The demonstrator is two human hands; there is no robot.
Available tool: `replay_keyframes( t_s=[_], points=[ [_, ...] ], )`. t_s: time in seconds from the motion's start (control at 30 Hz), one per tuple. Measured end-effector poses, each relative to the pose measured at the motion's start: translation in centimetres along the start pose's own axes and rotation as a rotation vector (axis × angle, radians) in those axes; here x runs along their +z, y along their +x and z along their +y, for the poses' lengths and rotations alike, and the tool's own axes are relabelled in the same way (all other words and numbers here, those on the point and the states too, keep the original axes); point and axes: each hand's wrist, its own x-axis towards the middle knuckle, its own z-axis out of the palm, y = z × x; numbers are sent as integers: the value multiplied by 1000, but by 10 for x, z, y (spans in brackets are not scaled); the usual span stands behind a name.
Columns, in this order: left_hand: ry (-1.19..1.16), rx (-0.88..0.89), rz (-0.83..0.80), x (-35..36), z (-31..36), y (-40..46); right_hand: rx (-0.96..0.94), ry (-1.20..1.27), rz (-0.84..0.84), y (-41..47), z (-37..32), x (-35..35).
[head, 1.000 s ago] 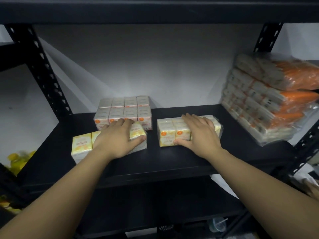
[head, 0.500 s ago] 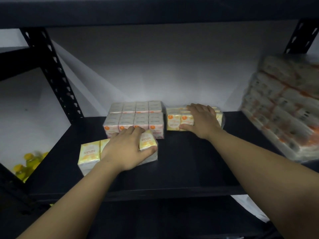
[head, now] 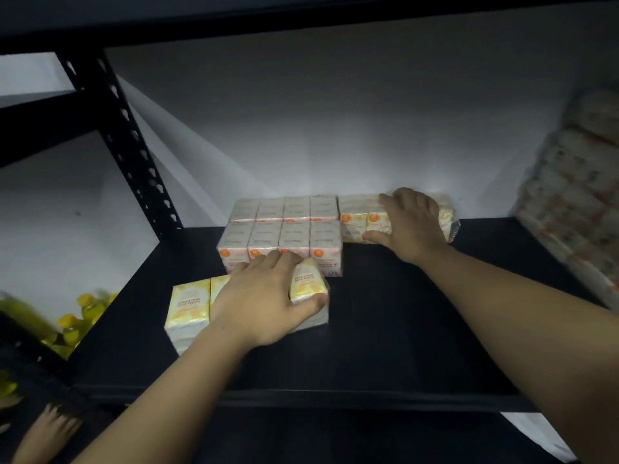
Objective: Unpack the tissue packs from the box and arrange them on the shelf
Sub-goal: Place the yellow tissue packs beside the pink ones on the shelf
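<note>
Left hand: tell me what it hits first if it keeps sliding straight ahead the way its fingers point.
Probably the pink tissue block: the left hand, on the yellow pack, already has its fingertips at that block's front face.

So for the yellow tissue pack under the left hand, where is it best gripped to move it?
Probably from above, across its short width. The yellow tissue pack lies flat and long on the shelf, top face open. The left hand already spans it there, thumb on the near side, fingers over the far edge.
</note>
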Motion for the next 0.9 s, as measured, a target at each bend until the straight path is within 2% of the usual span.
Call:
replay_keyframes(
  t_s=[0.17, 0.3, 0.43, 0.53, 0.63, 0.8, 0.9],
  points=[
    [13, 14, 19, -3, 2, -5, 43, 51, -100, -14, -14, -19],
    [23, 22, 16, -5, 4, -9, 178, 286, 18, -74, -47, -29],
    [-7, 23, -24, -8, 6, -13, 335, 488, -131, -111, -64, -46],
    [-57, 19, -59, -12, 7, -14, 239, 435, -251, -135, -72, -55],
    [-118, 39, -79, -16, 11, -18, 144, 361, -282, -150, -76, -58],
    [-196, 123, -90, -18, 29, -24, 220, 457, -245, -159, -76, -63],
    [-300, 160, -94, -21, 43, -20, 325, 633, -153, -164, -74, -69]
  ],
)
